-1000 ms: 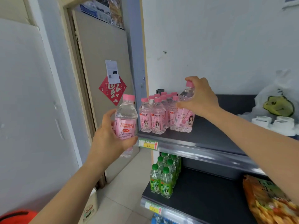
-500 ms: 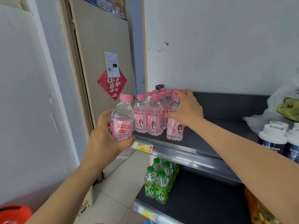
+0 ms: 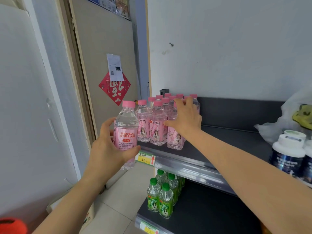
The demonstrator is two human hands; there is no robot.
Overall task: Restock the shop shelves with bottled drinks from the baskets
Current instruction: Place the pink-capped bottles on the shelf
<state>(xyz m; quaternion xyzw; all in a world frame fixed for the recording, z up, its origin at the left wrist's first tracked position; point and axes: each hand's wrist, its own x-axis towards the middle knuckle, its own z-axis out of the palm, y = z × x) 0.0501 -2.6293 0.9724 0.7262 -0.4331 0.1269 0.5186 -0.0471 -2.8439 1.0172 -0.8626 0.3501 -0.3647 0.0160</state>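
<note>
My left hand (image 3: 108, 149) grips a pink-capped peach soda bottle (image 3: 125, 125) upright, just left of the top shelf's front edge. Several matching pink bottles (image 3: 157, 125) stand in rows at the left end of the dark top shelf (image 3: 228, 141). My right hand (image 3: 185, 120) rests against the front right bottle (image 3: 175, 141) of that group, fingers straight and spread upward, thumb pointing left across it. That bottle stands on the shelf.
Green-capped bottles (image 3: 162, 196) stand on the lower shelf (image 3: 202, 213). White-capped dark jars (image 3: 287, 154) and a plastic bag (image 3: 290, 115) fill the top shelf's right end. A door (image 3: 104, 48) with a red sticker is to the left. An orange object (image 3: 11, 225) shows at bottom left.
My right hand set its bottle down at the front right of the pink group, and its fingers have straightened off the cap. The left hand's bottle stayed about where it was.
</note>
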